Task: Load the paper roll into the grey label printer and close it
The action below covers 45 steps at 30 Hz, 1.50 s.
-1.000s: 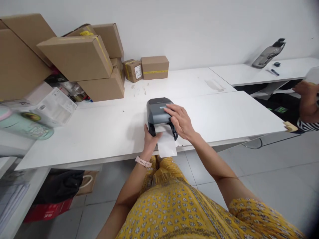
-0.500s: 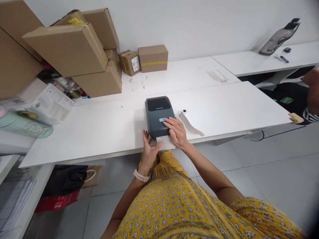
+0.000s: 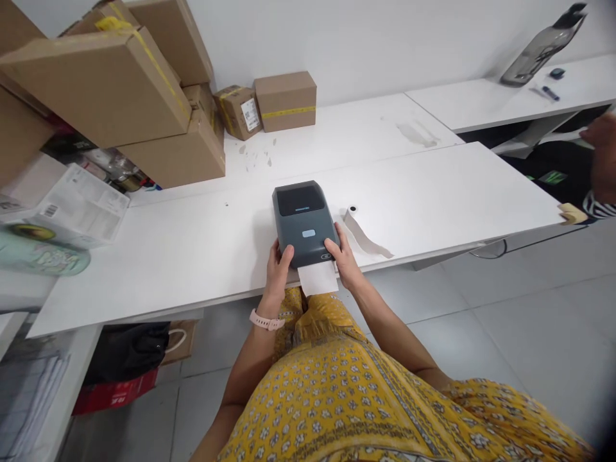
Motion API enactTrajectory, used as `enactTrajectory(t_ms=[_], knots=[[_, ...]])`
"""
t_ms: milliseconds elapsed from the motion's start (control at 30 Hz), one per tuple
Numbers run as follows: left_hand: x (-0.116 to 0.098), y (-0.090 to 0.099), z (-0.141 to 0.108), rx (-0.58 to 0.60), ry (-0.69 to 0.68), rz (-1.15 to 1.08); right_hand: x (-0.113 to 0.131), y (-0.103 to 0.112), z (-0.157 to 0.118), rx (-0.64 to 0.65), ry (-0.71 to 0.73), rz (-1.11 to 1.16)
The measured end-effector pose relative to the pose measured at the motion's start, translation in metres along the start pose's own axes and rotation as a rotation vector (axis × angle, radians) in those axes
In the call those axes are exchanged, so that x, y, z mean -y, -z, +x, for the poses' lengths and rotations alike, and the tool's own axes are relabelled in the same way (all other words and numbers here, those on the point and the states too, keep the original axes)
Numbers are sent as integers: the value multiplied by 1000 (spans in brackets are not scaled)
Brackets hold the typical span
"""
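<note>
A dark grey label printer (image 3: 304, 221) stands near the front edge of the white table, its lid closed. White paper (image 3: 318, 278) sticks out of its front and hangs past the table edge. My left hand (image 3: 280, 269) grips the printer's front left corner, thumb on top. On the front right corner my right hand (image 3: 344, 260) holds on in the same way, thumb on the casing. Right of the printer lies a small paper roll (image 3: 353, 210), with a strip of its paper unrolled toward the table edge.
Cardboard boxes (image 3: 158, 154) are stacked at the left, beside a white carton (image 3: 79, 205) and a green bottle (image 3: 45, 252). Two smaller boxes stand at the back wall. A grey water bottle (image 3: 539, 51) is far right. Another person's hand (image 3: 601, 157) shows at the right edge.
My right hand has moved off the printer's light button to its front right corner. My left hand has left the paper and closed round the front left corner.
</note>
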<state>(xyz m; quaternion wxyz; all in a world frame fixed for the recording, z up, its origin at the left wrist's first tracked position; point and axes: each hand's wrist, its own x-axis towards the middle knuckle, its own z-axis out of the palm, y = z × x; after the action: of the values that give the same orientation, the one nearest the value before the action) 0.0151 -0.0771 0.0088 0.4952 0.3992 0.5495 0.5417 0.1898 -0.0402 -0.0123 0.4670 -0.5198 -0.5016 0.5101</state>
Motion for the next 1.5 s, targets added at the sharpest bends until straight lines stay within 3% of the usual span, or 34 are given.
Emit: enactTrajectory(t_ms=[167, 400, 500, 567, 633, 667, 800, 867, 1133, 1367, 1433, 1500], knots=[[-6, 14, 7, 59, 38, -10, 8, 7, 1, 124, -109, 158], [1, 15, 20, 33, -22, 11, 3, 4, 5, 80, -20, 56], [5, 11, 1, -1, -55, 43, 6, 1, 4, -12, 213, -110], [13, 8, -23, -120, -94, 86, 11, -1, 2, -94, 451, -257], [25, 5, -49, -323, -98, 110, 15, -2, 2, -94, 634, -382], [31, 3, -60, -354, -53, 105, 16, -2, 2, -72, 685, -423], [46, -4, -72, 2, 218, 43, 18, 0, 2, -33, 713, -472], [46, -8, -66, 65, 263, -9, 18, 0, 1, -45, 700, -462], [34, -13, -67, 77, 214, -79, 22, -4, -3, -74, 661, -462], [36, -6, -72, 67, 192, 62, 28, -2, -3, -91, 690, -607], [36, -1, -73, 31, 122, 132, 33, 0, -4, -78, 701, -701], [35, 6, -72, -89, 1, 181, 41, 1, -6, -64, 726, -815]])
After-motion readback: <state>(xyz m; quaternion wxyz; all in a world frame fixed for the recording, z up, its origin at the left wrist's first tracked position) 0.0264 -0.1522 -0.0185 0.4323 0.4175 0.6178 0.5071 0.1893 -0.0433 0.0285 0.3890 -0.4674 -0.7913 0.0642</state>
